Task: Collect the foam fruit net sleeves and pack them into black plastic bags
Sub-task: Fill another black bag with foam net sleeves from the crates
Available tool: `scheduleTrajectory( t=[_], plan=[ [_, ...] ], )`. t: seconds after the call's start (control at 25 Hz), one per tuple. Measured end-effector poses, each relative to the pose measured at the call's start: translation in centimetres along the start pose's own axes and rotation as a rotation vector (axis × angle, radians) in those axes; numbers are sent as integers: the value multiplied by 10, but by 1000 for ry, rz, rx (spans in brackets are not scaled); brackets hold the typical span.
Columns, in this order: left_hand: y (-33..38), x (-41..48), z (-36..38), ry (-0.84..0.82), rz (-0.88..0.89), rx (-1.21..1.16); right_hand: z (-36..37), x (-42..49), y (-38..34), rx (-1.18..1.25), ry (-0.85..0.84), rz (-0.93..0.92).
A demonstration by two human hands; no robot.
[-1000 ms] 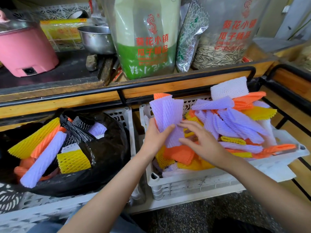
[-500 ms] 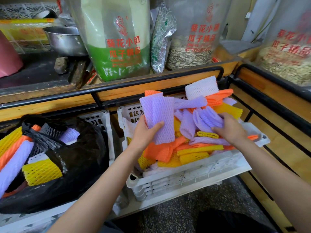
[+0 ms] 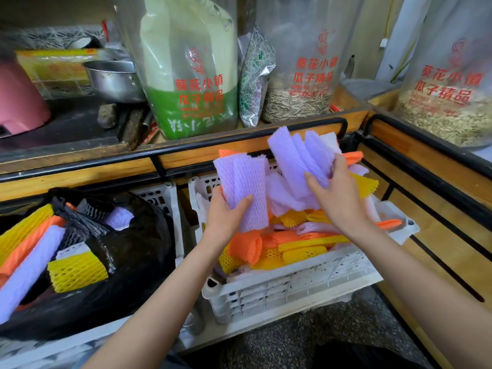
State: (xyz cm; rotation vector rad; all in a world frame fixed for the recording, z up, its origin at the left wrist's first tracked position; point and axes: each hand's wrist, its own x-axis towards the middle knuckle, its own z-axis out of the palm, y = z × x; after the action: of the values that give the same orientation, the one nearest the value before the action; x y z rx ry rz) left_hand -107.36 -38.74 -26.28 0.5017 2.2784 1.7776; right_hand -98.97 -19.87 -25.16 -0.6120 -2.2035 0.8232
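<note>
Purple foam net is what you hold in both hands in the head view, the only view here. Your left hand (image 3: 226, 217), at centre frame, grips a flat stack of purple sleeves (image 3: 245, 187) near its lower end, thumb across the front and fingers hidden behind. Your right hand (image 3: 335, 193), just right of centre, is curled round a splayed bunch of purple sleeves (image 3: 295, 161) that stands up and leans toward the upper left. Both bundles hang above the white crate (image 3: 292, 288) at lower centre, where a loose heap of orange and yellow sleeves (image 3: 300, 249) lies, with more purple and white ones tucked among them. The black plastic bag (image 3: 127, 262) sits open at lower left, well apart from the crate's heap, already partly filled with yellow, orange, purple and black sleeves. Expect these sleeves to be very light, soft and springy: they squash under your fingers and puff back, so a loose pinch will likely let the outer ones slide free. Take them across the middle of the stack, thumb on one face and fingers on the other, and squeeze firmly; they look unlikely to be damaged by that. The right-hand bunch looks the riskier one, since it is splayed out. Square it against the left stack before carrying it over to the bag.
</note>
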Motion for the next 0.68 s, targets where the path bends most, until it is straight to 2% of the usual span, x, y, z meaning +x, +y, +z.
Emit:
scheduleTrajectory(
  t=[0.16, 0.28, 0.44, 0.68],
  plan=[
    [13, -11, -21, 229, 238, 7, 24, -20, -58, 394, -137, -82],
    [19, -24, -47, 338, 381, 42, 42, -28, -95, 570, -212, -133],
    [25, -40, -89, 455, 457, 55, 65, -40, -146, 691, -271, -141],
    [28, -63, -165, 656, 446, 64, 104, -62, -219, 783, -313, -199]
  ],
)
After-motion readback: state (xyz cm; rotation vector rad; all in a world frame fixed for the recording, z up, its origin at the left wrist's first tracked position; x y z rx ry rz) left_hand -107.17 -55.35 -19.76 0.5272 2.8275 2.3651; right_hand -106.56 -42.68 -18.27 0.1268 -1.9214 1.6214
